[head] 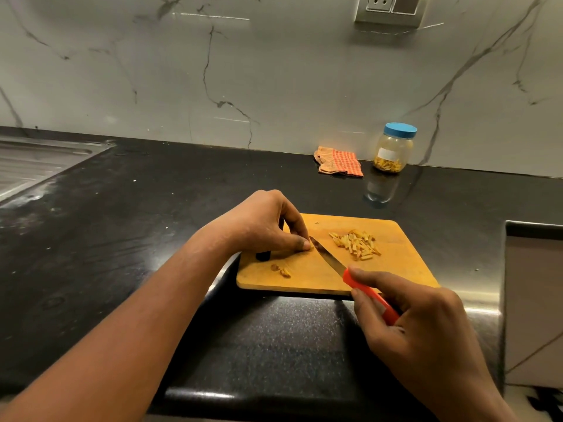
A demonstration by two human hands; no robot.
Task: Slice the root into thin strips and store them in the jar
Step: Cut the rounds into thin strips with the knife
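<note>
- Jar: lid on, at table rear; strips cover its bottom.
- Board: cut pile lies right of centre.
- Left hand: curled fingertips pin root to board.
- Right hand: grips knife handle; blade tip touches root.

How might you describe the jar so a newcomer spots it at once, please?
Follow the black counter to the marble wall. Right of the checked cloth stands the jar. It alone has a blue lid and yellow strips inside.
</note>
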